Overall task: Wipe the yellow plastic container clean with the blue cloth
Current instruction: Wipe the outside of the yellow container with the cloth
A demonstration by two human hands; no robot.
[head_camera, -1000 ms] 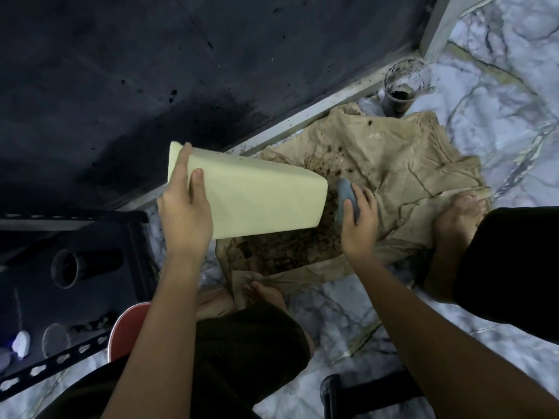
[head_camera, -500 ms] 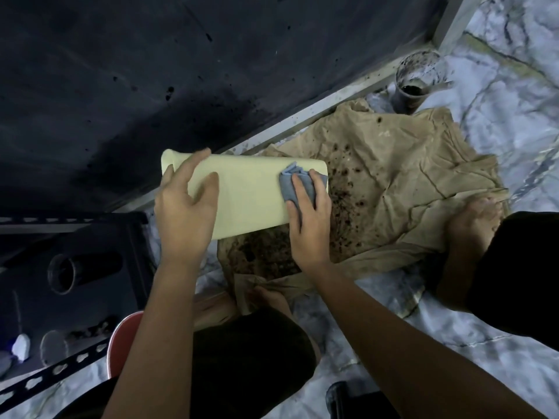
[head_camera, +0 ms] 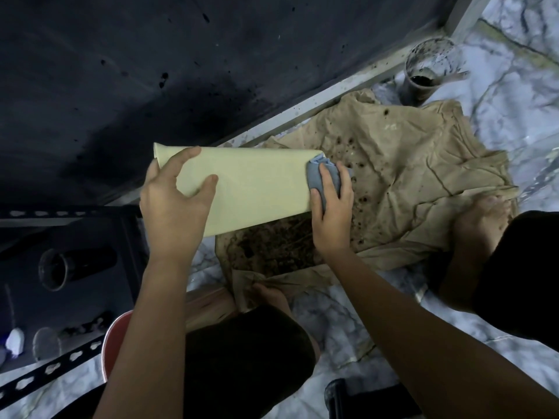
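A person crouched on a marble-patterned floor (head_camera: 499, 164) holds a yellow plastic container (head_camera: 257, 189) tipped on its side in the air above a soiled brown paper sheet (head_camera: 408, 176), wiping it with a blue cloth (head_camera: 320, 176). The left hand (head_camera: 172, 207) steadies the wide open end, thumb and fingers spread across the wall, a broad but shallow grip. The right hand (head_camera: 332, 207) curls around the bunched cloth and presses it against the narrow closed end, right at the corner. The risks look plain: a firm push from the right could slide the smooth container through the loosely spread left hand and drop it onto the dark wet mess directly beneath, dirtying it again. The cloth, working at the very edge, could slip off the end and brush the stained paper, then smear that grime back onto the plastic. A spattered clear cup (head_camera: 429, 71) of dark liquid stands well apart by the metal frame (head_camera: 302, 116), out of the way unless the paper is tugged
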